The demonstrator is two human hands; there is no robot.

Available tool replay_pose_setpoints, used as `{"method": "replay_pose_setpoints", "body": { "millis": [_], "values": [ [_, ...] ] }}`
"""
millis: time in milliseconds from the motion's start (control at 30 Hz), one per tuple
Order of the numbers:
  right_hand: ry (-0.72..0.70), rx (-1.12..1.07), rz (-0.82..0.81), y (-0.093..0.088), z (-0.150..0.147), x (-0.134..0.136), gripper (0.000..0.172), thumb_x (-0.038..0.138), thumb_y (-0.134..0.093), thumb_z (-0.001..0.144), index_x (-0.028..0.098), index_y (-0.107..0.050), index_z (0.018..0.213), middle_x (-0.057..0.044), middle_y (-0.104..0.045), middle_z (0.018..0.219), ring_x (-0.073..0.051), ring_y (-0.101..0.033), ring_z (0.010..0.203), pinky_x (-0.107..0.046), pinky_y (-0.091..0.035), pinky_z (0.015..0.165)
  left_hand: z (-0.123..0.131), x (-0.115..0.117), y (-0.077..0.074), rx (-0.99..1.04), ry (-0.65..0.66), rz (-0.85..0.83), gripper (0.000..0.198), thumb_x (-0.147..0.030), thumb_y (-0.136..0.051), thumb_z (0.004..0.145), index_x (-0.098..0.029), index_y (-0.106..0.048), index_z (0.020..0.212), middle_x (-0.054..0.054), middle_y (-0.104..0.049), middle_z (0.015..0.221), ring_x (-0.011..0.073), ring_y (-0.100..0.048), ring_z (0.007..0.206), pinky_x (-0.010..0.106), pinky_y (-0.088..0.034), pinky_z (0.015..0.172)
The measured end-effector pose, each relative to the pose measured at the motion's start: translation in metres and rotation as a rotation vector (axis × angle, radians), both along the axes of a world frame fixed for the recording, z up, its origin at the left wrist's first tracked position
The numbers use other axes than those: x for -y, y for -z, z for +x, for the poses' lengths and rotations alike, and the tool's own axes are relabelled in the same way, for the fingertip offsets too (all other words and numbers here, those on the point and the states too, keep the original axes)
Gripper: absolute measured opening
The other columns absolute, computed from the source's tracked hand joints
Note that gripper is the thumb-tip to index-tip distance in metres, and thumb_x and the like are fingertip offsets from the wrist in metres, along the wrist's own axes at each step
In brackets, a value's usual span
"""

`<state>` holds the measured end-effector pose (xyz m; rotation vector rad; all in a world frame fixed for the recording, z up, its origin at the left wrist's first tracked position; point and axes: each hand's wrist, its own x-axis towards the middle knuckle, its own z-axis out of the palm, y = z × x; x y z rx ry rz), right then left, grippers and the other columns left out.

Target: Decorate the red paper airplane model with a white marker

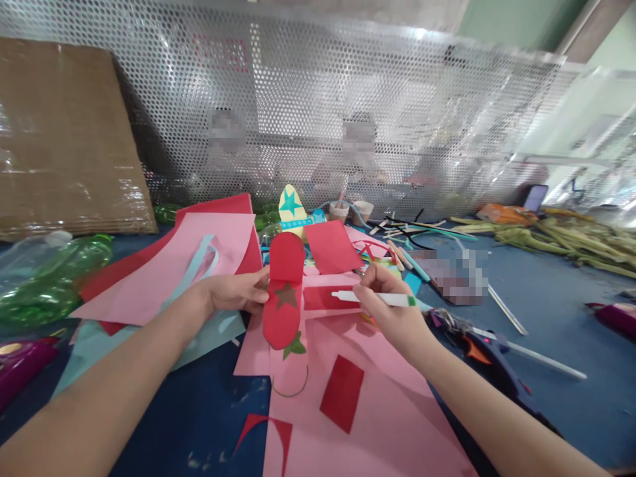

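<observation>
My left hand (pixel 237 292) pinches the left edge of a red paper cut-out (pixel 283 291) with rounded ends, a dull star glued on its middle and a green leaf at its lower end. My right hand (pixel 390 308) is closed round a white pen with a green cap (pixel 377 298), which lies level with its tip pointing left toward the cut-out. Both are held just above pink paper sheets (pixel 358 397) spread on the blue table (pixel 209 411).
Red paper scraps (pixel 342 392) lie on the pink sheets. Green plastic bottles (pixel 44 278) sit left, a cardboard sheet (pixel 64 132) leans behind them. A glue gun (pixel 489 351) lies right. Sticks and green stems (pixel 571 238) lie far right. A perforated metal screen (pixel 348 99) stands behind.
</observation>
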<state>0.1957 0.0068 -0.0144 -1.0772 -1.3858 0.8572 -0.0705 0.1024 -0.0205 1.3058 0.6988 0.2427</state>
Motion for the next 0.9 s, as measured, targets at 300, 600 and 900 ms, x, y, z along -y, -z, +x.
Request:
{"method": "replay_pose_setpoints", "body": {
  "millis": [300, 600, 900],
  "values": [
    [-0.059, 0.001, 0.003, 0.0012, -0.0045, 0.0033, 0.021, 0.021, -0.056, 0.075, 0.022, -0.039, 0.064, 0.008, -0.038, 0.051, -0.007, -0.031, 0.044, -0.022, -0.026, 0.043, 0.0014, 0.0021, -0.0017, 0.014, 0.000, -0.009, 0.092, -0.044, -0.084, 0.056, -0.032, -0.040, 0.135, 0.002, -0.065, 0.113, 0.0264, -0.059, 0.103, 0.029, -0.047, 0.072],
    [-0.017, 0.029, 0.009, 0.0031, -0.0025, 0.0027, 0.020, 0.019, -0.054, 0.076, 0.021, -0.038, 0.064, 0.008, -0.034, 0.053, -0.007, -0.029, 0.047, -0.021, -0.025, 0.043, -0.0007, -0.0024, 0.0041, 0.061, 0.073, -0.014, 0.095, -0.041, -0.080, 0.065, -0.029, -0.025, 0.141, 0.002, -0.066, 0.108, 0.0186, -0.063, 0.090, 0.026, -0.048, 0.072],
    [-0.039, 0.047, 0.000, 0.0061, -0.0047, 0.0021, 0.022, 0.022, -0.056, 0.077, 0.022, -0.037, 0.065, 0.009, -0.035, 0.054, -0.006, -0.029, 0.044, -0.021, -0.025, 0.042, -0.0022, -0.0040, 0.0057, 0.074, 0.091, -0.002, 0.096, -0.039, -0.078, 0.067, -0.028, -0.020, 0.143, 0.006, -0.060, 0.121, 0.0206, -0.060, 0.100, 0.024, -0.048, 0.071]
  ]
}}
